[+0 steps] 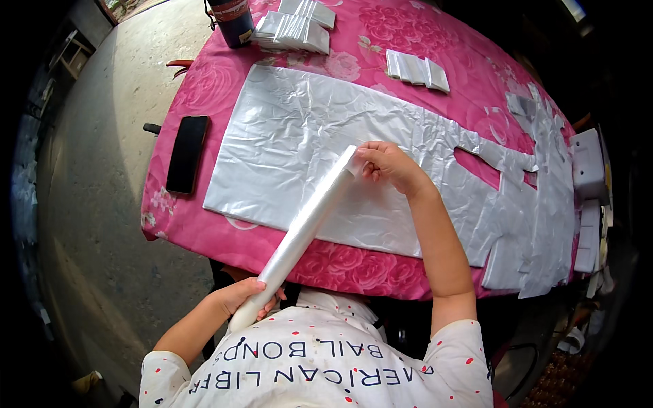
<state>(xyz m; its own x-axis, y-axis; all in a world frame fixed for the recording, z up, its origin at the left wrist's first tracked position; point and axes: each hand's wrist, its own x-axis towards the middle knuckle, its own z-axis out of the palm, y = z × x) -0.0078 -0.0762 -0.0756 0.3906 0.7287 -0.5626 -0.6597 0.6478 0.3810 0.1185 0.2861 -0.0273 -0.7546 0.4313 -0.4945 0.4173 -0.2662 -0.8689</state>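
Note:
A plastic bag (306, 217), folded lengthwise into a long, shiny, whitish strip, slants from my lap up over the table. My left hand (248, 298) is wrapped round its lower end, close to my shirt. At the upper end, my right hand (381, 166) pinches the tip between thumb and fingers. Beneath it lies a flat stack of silvery-white plastic bags (272, 143), wrinkled, with a handle cut-out toward the right. The stack's handle ends (544, 224) spread loosely near the table's right edge.
The table has a pink floral cloth (204, 88). A black phone (188, 155) lies at its left edge. Folded white bundles (296, 30) are piled at the back beside a dark container (232, 22); a smaller folded bundle (417, 71) lies farther right. Light plastic boxes (588, 163) stand beyond the right edge.

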